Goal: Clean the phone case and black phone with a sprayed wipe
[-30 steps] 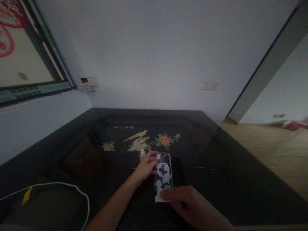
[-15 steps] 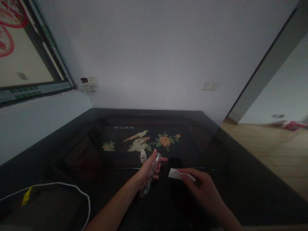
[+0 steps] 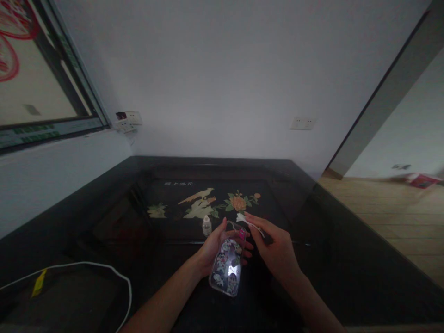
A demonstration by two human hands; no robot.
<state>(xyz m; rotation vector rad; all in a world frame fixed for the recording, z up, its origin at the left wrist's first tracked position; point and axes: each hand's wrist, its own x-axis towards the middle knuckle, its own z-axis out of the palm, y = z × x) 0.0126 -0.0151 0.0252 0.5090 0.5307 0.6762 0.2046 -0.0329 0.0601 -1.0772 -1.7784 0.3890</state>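
Note:
My left hand [image 3: 214,244] grips a clear phone case [image 3: 227,263] printed with cartoon figures, held above the dark table [image 3: 329,259] with its patterned side facing me. My right hand [image 3: 275,247] pinches a small white wipe [image 3: 247,221] and touches it to the case's top edge near the camera cutout. A small white dropper bottle [image 3: 206,225] stands upright on the table just beyond my left hand.
The table top carries an inlaid bird-and-flower picture [image 3: 208,206]. A white cable [image 3: 104,277] loops over the near left with a yellow tag [image 3: 38,283]. Wall sockets [image 3: 128,121] sit at the back left. A wooden floor [image 3: 391,222] opens at the right.
My left hand lifted the case from the table, turned it edge-on, then turned its printed side toward me. My right hand brought the wipe from the case's lower end to its top edge.

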